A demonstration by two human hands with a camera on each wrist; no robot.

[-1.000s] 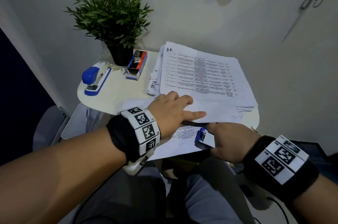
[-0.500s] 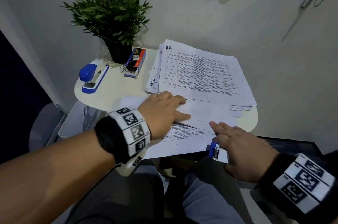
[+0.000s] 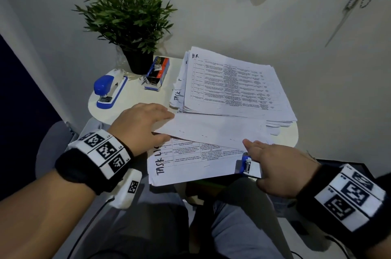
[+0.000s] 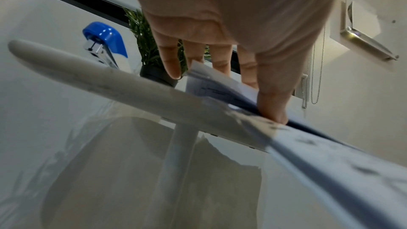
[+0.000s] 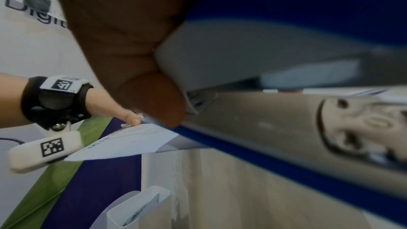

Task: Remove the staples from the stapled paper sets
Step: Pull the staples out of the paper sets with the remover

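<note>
A stapled paper set (image 3: pixel 190 163) headed "TASK LI…" lies at the round white table's (image 3: pixel 131 102) near edge, overhanging it. My left hand (image 3: pixel 143 125) pinches the set's turned-up top sheet (image 3: pixel 213 129) at its left edge, fingers hidden by it and thumb (image 4: pixel 273 109) on the printed side. My right hand (image 3: pixel 260 153) grips a small blue-and-white staple remover (image 3: pixel 246 165) at the set's right edge. Its index finger lies straight on the paper. The right wrist view shows the thumb against the remover's white body (image 5: pixel 220 62). No staple is visible.
A thick stack of loose printed sheets (image 3: pixel 234 85) marked "HR" fills the table's far right. At the far left are a blue stapler (image 3: pixel 108 91), a staple box (image 3: pixel 157 74) and a potted plant (image 3: pixel 129 17). A white bin (image 5: pixel 141 206) stands below the table.
My left hand went from pressing the set with a straight finger to lifting its top sheet. My right hand drew the remover away from the paper to the right.
</note>
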